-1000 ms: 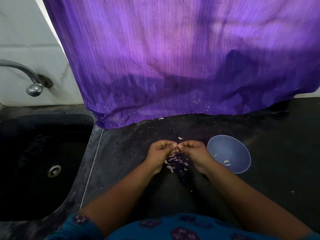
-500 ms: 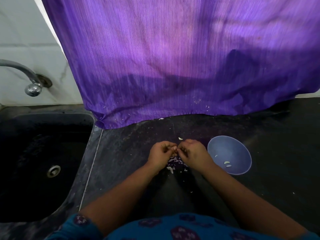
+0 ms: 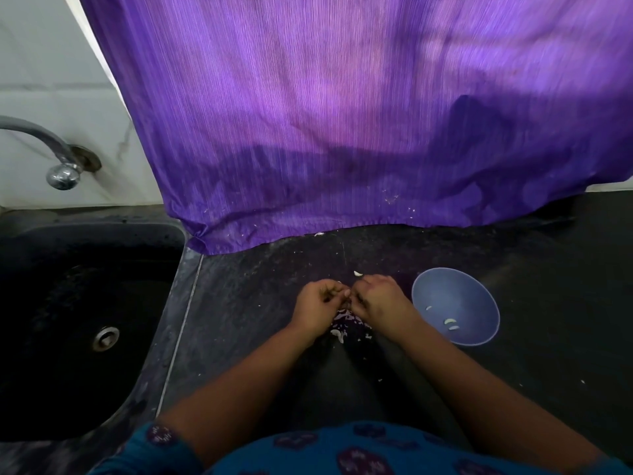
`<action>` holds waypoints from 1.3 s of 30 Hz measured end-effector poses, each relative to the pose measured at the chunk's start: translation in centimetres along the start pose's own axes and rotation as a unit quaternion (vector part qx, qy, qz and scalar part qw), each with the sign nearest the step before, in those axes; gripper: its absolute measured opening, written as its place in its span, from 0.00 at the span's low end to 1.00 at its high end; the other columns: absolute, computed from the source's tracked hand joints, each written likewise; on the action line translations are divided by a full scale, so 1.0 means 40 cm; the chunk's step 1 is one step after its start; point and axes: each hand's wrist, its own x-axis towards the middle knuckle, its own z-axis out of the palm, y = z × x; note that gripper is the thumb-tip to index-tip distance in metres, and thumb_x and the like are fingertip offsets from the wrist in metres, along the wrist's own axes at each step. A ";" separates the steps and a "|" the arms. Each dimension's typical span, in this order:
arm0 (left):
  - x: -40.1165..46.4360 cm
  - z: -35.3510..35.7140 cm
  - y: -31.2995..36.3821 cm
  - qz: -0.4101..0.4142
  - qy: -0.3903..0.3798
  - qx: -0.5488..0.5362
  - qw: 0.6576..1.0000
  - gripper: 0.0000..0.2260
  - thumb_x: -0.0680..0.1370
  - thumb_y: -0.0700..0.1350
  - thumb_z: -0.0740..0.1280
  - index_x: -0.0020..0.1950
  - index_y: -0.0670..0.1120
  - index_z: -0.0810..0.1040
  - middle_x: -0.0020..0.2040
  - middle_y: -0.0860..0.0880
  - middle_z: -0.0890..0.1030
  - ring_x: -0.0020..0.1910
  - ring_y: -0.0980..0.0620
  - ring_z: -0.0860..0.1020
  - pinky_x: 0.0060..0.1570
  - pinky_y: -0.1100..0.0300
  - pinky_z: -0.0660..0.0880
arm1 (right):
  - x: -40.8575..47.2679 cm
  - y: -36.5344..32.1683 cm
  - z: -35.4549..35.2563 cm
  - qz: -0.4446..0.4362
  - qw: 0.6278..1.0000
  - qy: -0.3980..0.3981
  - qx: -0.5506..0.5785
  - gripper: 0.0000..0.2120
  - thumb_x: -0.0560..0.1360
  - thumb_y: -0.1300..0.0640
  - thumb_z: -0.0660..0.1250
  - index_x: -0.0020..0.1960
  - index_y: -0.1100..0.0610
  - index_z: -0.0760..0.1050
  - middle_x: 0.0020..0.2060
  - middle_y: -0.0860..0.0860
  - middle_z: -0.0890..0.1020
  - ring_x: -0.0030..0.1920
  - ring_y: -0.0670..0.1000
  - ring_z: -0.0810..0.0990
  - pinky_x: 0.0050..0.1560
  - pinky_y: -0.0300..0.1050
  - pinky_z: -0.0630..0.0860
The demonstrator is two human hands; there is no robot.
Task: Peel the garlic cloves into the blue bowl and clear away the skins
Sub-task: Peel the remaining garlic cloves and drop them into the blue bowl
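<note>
- Since a second ago the hands have drawn a little closer over the skins; the bowl (image 3: 455, 305) sits where it was.
- The left hand (image 3: 318, 308) and right hand (image 3: 376, 299) meet knuckle to knuckle above the tabletop (image 3: 260, 303), fingers of both curled inward toward each other.
- Both seem to pinch something small between the fingertips, presumably a clove, but it is hidden by the fingers and I cannot tell for sure.
- The skins (image 3: 346, 323) lie in a small pale heap on the tabletop directly under and just behind the hands, toward the person.
- One loose clove (image 3: 358, 273) lies on the tabletop just beyond the right hand, apart from it.
- The bowl stands on the tabletop just to the right of the right hand, near the wrist but not touching it.
- Three peeled cloves (image 3: 450, 323) lie inside the bowl, on its near side.
- A purple curtain (image 3: 342, 114) hangs behind, its hem resting on the tabletop.
- A black sink (image 3: 85, 320) is at the left, with a tap (image 3: 63, 174) above it.
</note>
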 end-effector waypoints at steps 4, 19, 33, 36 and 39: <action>-0.007 0.001 0.007 -0.034 0.005 -0.078 0.996 0.04 0.77 0.34 0.68 0.46 0.40 0.82 0.37 0.48 0.82 0.35 0.61 0.80 0.41 0.67 0.77 | -0.010 0.010 0.003 0.077 0.988 -0.003 0.131 0.05 0.73 0.59 0.71 0.42 0.61 0.80 0.38 0.54 0.79 0.37 0.53 0.77 0.39 0.45 0.73; -0.005 0.008 0.027 -0.123 0.037 -0.225 0.966 0.06 0.75 0.31 0.68 0.48 0.40 0.79 0.40 0.44 0.82 0.39 0.52 0.80 0.44 0.61 0.77 | -0.023 -0.006 0.007 0.256 0.908 0.028 0.329 0.03 0.72 0.57 0.74 0.45 0.52 0.82 0.37 0.44 0.84 0.39 0.39 0.81 0.41 0.29 0.75; -0.017 0.005 0.026 -0.082 0.020 -0.108 0.990 0.12 0.72 0.29 0.70 0.49 0.44 0.78 0.41 0.45 0.82 0.42 0.52 0.81 0.47 0.59 0.79 | -0.008 0.001 -0.023 0.147 0.964 0.001 0.220 0.03 0.73 0.58 0.71 0.46 0.53 0.82 0.39 0.47 0.82 0.37 0.41 0.79 0.41 0.33 0.75; -0.020 0.007 0.024 -0.070 0.032 -0.069 0.995 0.12 0.71 0.29 0.71 0.48 0.44 0.78 0.39 0.47 0.82 0.40 0.54 0.80 0.44 0.63 0.78 | -0.005 0.002 -0.020 0.080 0.989 0.000 0.128 0.04 0.72 0.58 0.70 0.45 0.57 0.83 0.39 0.53 0.82 0.37 0.50 0.80 0.40 0.44 0.78; -0.018 0.008 0.020 -0.065 0.039 -0.036 0.996 0.12 0.69 0.31 0.72 0.45 0.46 0.79 0.39 0.45 0.83 0.40 0.51 0.81 0.46 0.57 0.79 | 0.001 0.002 -0.018 0.007 0.999 -0.010 0.043 0.05 0.69 0.59 0.69 0.40 0.62 0.80 0.34 0.58 0.80 0.34 0.58 0.79 0.36 0.49 0.76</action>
